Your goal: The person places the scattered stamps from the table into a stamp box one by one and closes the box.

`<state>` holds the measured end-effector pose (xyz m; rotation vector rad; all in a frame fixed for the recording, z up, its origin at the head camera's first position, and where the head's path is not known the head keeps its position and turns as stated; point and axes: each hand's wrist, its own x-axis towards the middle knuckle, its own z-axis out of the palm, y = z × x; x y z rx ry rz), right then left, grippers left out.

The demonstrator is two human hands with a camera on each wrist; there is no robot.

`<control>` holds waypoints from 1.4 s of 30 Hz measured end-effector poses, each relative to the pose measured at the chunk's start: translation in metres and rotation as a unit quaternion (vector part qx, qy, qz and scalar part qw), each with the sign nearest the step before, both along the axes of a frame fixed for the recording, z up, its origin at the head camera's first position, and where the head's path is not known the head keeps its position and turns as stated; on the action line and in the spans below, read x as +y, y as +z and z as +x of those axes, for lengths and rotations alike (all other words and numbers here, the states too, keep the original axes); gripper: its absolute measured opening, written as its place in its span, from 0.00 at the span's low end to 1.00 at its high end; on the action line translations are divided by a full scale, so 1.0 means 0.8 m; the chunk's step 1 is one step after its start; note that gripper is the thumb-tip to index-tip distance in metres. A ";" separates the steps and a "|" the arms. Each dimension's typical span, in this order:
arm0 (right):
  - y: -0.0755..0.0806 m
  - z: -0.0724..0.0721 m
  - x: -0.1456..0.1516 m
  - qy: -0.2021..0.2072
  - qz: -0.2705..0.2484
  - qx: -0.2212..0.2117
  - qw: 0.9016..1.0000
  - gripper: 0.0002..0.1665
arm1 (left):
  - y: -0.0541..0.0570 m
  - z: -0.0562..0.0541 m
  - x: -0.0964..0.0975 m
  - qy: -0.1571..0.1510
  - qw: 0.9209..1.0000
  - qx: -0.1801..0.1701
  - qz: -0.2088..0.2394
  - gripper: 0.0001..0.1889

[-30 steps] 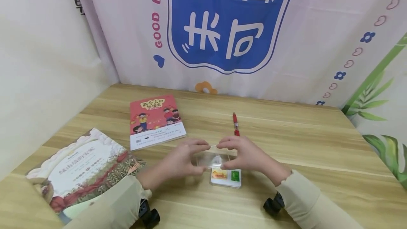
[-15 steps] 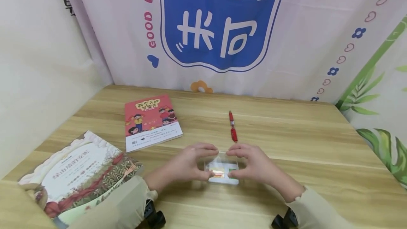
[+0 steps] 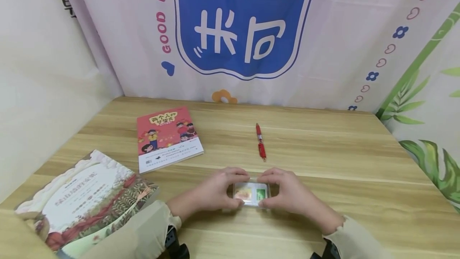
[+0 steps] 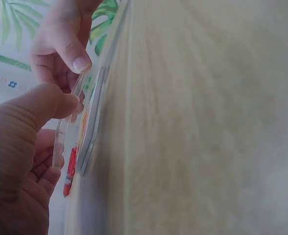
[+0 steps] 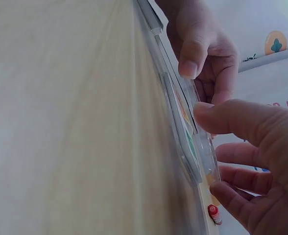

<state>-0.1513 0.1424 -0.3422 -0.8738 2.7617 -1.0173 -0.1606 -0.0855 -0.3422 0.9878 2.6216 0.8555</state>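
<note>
A clear plastic lid point(image 4: 61, 131) is pinched at its two ends between my left hand point(image 3: 224, 189) and my right hand point(image 3: 287, 191), thumbs on the near edge and fingers on the far one. Right beneath it lies a flat, shallow case point(image 4: 96, 122) on the table, with an orange-yellow picture point(image 3: 243, 194) and a green one point(image 3: 260, 194) showing through the lid. Both wrist views show a narrow gap between lid and case. In the right wrist view the lid point(image 5: 208, 152) runs roughly parallel to the case point(image 5: 176, 115).
A red pen point(image 3: 260, 142) lies beyond my hands on the wooden table point(image 3: 323, 151). To the left are a red-and-white book point(image 3: 169, 137) and a larger illustrated book point(image 3: 86, 203) under my left sleeve. A printed curtain point(image 3: 323, 51) hangs behind the table.
Both hands have brought the clear lid nearer to me and down, from behind the case to directly over it. The head view has shifted slightly; books and pen stay put.
</note>
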 end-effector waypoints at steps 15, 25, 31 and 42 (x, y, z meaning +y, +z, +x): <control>-0.003 0.004 -0.008 -0.017 -0.001 -0.044 0.999 0.30 | -0.004 0.001 -0.004 -0.005 0.999 -0.024 -0.021 0.32; -0.004 0.005 -0.003 -0.018 0.006 -0.050 0.999 0.29 | -0.007 0.001 0.001 -0.013 0.999 -0.032 -0.011 0.32; -0.004 0.010 -0.004 -0.016 0.007 -0.063 0.998 0.29 | -0.009 0.004 0.001 0.001 0.997 -0.070 0.013 0.32; -0.002 0.018 -0.007 -0.013 0.016 -0.057 0.998 0.30 | -0.012 0.010 0.002 0.012 0.995 -0.091 0.036 0.31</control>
